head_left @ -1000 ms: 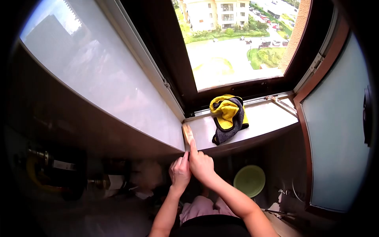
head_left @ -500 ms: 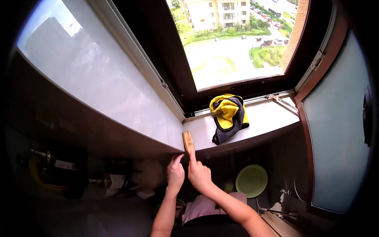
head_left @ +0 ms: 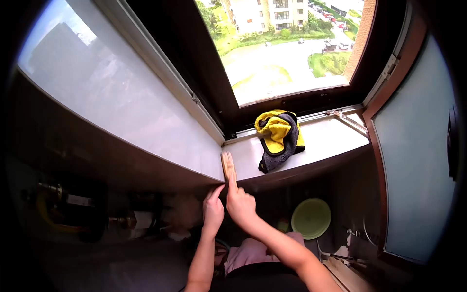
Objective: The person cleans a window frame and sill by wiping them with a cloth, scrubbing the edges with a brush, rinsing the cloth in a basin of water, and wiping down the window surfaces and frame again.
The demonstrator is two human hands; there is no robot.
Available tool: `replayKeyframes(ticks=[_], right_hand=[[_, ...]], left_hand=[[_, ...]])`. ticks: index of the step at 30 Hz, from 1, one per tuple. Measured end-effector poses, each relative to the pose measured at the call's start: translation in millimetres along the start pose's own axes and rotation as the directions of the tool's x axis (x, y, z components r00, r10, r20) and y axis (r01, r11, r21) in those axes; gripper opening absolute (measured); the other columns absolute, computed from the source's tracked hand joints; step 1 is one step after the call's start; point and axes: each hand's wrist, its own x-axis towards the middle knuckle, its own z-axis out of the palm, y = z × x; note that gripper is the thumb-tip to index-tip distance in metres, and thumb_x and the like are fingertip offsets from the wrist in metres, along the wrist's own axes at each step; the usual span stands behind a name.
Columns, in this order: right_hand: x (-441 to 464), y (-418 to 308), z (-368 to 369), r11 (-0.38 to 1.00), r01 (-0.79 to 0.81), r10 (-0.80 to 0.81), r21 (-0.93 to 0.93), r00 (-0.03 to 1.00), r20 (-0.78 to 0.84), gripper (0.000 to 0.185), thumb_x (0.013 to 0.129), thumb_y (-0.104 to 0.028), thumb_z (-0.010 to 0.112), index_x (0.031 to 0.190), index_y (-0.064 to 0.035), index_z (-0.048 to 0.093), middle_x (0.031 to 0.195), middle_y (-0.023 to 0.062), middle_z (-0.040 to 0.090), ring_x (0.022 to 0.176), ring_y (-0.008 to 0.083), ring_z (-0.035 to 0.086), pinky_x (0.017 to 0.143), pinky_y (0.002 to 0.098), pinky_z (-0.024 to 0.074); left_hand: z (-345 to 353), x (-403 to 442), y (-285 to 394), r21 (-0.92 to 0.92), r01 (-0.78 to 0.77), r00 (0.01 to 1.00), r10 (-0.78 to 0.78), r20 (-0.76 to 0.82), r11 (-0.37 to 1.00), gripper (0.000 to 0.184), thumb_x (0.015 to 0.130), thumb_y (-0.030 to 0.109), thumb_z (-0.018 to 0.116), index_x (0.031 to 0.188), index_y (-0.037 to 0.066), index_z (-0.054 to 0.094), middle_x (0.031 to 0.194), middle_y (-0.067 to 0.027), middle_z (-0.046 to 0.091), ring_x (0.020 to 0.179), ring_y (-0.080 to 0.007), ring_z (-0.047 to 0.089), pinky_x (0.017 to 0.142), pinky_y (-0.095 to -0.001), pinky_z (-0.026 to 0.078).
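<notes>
A narrow wooden brush [head_left: 227, 164] stands along the inner corner where the white sill [head_left: 245, 165] meets the tall white panel on the left. My right hand [head_left: 241, 202] is closed round its lower end, index finger stretched along the wood. Whatever bristles it has are hidden. Just left of it, my left hand [head_left: 213, 209] has its fingers drawn together, tips at the sill's front edge beneath the brush; I cannot make out what they hold. On the sill to the right lies a crumpled yellow and grey cloth [head_left: 279, 138], apart from both hands.
A dark-framed window [head_left: 292, 100] rises behind the sill, and an opened frosted sash [head_left: 423, 146] swings in at the right. A metal stay [head_left: 348, 122] joins it to the frame. Below are a green basin [head_left: 311, 219] and, at left, pipe fittings [head_left: 129, 222].
My view has shifted slightly, so the sill and cloth sit a little higher. Both hands and the brush stay at the same corner, with the brush now a bit blurred at its tip.
</notes>
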Motion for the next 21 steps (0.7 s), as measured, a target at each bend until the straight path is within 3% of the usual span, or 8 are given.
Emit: replayKeyframes(ticks=[4,8,10,14,17,18,20,21], right_hand=[[37,21,-3,0.973,0.037,-0.026,-0.227,0.998,0.048,0.074,0.082,-0.014,0.061,0.151,-0.0018,0.039,0.062,0.0059,0.060,0.044,0.0227,0.060,0.039,0.0382,0.0496],[21,82,-52,0.859,-0.032,-0.018,-0.512,0.996,-0.093,0.068,0.084,-0.017,0.060,0.150,-0.0098,0.046,0.061,-0.0014,0.051,0.040,0.0113,0.055,0.037,0.0294,0.0469],[22,69,-49,0.838,-0.101,0.035,-0.536,0.991,-0.131,0.065,0.084,-0.020,0.061,0.148,-0.0091,0.050,0.061,-0.0020,0.050,0.039,0.0109,0.054,0.036,0.0302,0.0460],[9,7,9,0.905,0.063,-0.073,-0.422,0.997,-0.009,0.078,0.083,-0.021,0.062,0.156,-0.0108,0.037,0.058,0.0007,0.050,0.038,0.0152,0.054,0.037,0.0352,0.0463],[21,59,-32,0.901,0.051,-0.087,-0.431,0.994,-0.064,0.074,0.084,-0.019,0.063,0.154,-0.0116,0.039,0.060,0.0022,0.053,0.040,0.0166,0.056,0.037,0.0350,0.0469],[28,74,-48,0.885,-0.057,0.007,-0.463,0.994,-0.108,0.073,0.083,-0.016,0.062,0.152,-0.0111,0.041,0.060,0.0031,0.054,0.042,0.0189,0.058,0.039,0.0362,0.0488],[36,83,-49,0.901,-0.099,0.036,-0.422,0.988,-0.153,0.073,0.082,-0.016,0.063,0.152,-0.0098,0.042,0.061,0.0042,0.055,0.041,0.0210,0.059,0.040,0.0380,0.0507],[33,73,-40,0.910,-0.056,0.025,-0.410,0.996,-0.082,0.074,0.081,-0.017,0.064,0.152,-0.0098,0.042,0.061,0.0048,0.055,0.042,0.0217,0.059,0.041,0.0385,0.0514]], left_hand=[[8,5,18,0.035,-0.088,0.996,0.089,-0.028,0.995,0.042,0.086,-0.011,0.045,0.121,-0.001,0.065,0.113,-0.0225,0.067,0.104,-0.0411,0.064,0.092,-0.0461,0.051],[13,3,18,0.097,-0.104,0.994,0.101,0.037,0.990,0.044,0.087,-0.006,0.050,0.128,0.001,0.061,0.108,-0.0177,0.068,0.100,-0.0364,0.065,0.089,-0.0445,0.051],[12,-1,21,0.180,-0.114,0.993,0.107,0.045,0.977,0.046,0.086,-0.005,0.050,0.130,0.001,0.061,0.105,-0.0170,0.068,0.097,-0.0357,0.065,0.087,-0.0444,0.051],[13,-2,26,0.244,-0.069,0.998,0.066,0.019,0.967,0.049,0.086,-0.002,0.052,0.135,0.001,0.058,0.098,-0.0154,0.067,0.091,-0.0344,0.064,0.084,-0.0446,0.051],[12,-7,13,0.309,-0.123,0.992,0.110,0.058,0.943,0.050,0.087,-0.001,0.052,0.136,0.000,0.057,0.098,-0.0152,0.067,0.091,-0.0337,0.064,0.085,-0.0449,0.051],[13,-8,13,0.331,-0.130,0.991,0.115,0.065,0.934,0.050,0.086,-0.001,0.052,0.136,0.000,0.057,0.098,-0.0150,0.067,0.091,-0.0336,0.064,0.085,-0.0448,0.051],[18,-8,12,0.313,-0.121,0.993,0.112,0.046,0.942,0.050,0.086,-0.002,0.052,0.136,0.000,0.057,0.098,-0.0146,0.068,0.091,-0.0332,0.064,0.085,-0.0443,0.051],[19,-11,11,0.303,-0.109,0.994,0.103,0.035,0.947,0.051,0.086,-0.002,0.053,0.136,0.000,0.056,0.098,-0.0141,0.068,0.090,-0.0328,0.065,0.085,-0.0439,0.051]])
